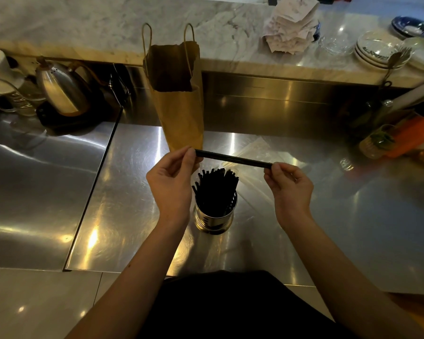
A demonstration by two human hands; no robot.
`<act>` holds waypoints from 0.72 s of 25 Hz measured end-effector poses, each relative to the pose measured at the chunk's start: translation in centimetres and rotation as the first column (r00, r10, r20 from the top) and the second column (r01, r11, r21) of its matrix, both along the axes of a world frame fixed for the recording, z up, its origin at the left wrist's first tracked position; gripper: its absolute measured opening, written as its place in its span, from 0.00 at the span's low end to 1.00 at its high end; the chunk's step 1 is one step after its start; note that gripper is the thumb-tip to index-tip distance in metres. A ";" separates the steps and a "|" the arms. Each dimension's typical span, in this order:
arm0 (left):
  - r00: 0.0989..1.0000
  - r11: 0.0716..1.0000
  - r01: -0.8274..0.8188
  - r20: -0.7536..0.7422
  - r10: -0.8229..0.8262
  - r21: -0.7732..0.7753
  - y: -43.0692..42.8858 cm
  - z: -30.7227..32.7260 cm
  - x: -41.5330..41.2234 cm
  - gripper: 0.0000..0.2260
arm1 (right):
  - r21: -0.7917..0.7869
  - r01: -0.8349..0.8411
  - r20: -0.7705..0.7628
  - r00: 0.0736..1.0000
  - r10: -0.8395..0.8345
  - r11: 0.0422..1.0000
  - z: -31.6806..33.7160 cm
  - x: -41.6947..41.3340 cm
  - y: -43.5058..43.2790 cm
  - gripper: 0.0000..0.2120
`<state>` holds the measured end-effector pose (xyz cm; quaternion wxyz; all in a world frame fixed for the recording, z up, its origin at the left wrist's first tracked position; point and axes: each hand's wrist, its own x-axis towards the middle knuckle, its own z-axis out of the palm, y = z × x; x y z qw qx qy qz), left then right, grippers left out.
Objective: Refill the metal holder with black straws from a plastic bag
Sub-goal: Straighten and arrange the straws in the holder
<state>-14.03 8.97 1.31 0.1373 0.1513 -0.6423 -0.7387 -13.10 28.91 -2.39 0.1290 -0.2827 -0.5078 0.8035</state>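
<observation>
A round metal holder (214,220) stands on the steel counter, packed with several black straws (216,189) that fan out at the top. Above it, one black straw (233,158) lies level between my hands. My left hand (170,182) pinches its left end and my right hand (290,185) pinches its right end. A clear plastic bag (255,152) lies flat on the counter behind the straw, partly hidden by it.
A tall brown paper bag (179,101) stands just behind my hands. A steel kettle (61,91) and cups sit at the left. Stacked plates (377,48), glassware and crumpled paper (291,28) are on the marble ledge. Bottles and an orange box (411,135) crowd the right.
</observation>
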 end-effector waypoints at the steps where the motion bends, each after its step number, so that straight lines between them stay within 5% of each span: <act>1: 1.000 0.999 -0.006 -0.013 0.005 -0.042 -0.1 0.2 -0.1 0.08 | 0.015 -0.046 0.024 0.999 0.045 0.999 -0.3 0.1 0.0 0.03; 8: 0.941 0.858 0.140 -0.203 -0.270 -0.494 -2.1 5.1 -0.2 0.08 | 0.391 -0.393 0.195 0.919 0.343 0.832 -0.8 0.3 0.3 0.02; 11: 0.883 0.773 0.130 -0.282 -0.375 -0.621 -3.0 7.9 0.0 0.09 | 0.408 -0.368 0.185 0.930 0.319 0.836 -0.6 -0.1 0.7 0.02; 18: 0.864 0.619 0.157 -0.197 -0.464 -0.770 -4.3 7.4 0.3 0.08 | 0.411 -0.390 0.221 0.919 0.326 0.824 -1.7 0.1 0.8 0.03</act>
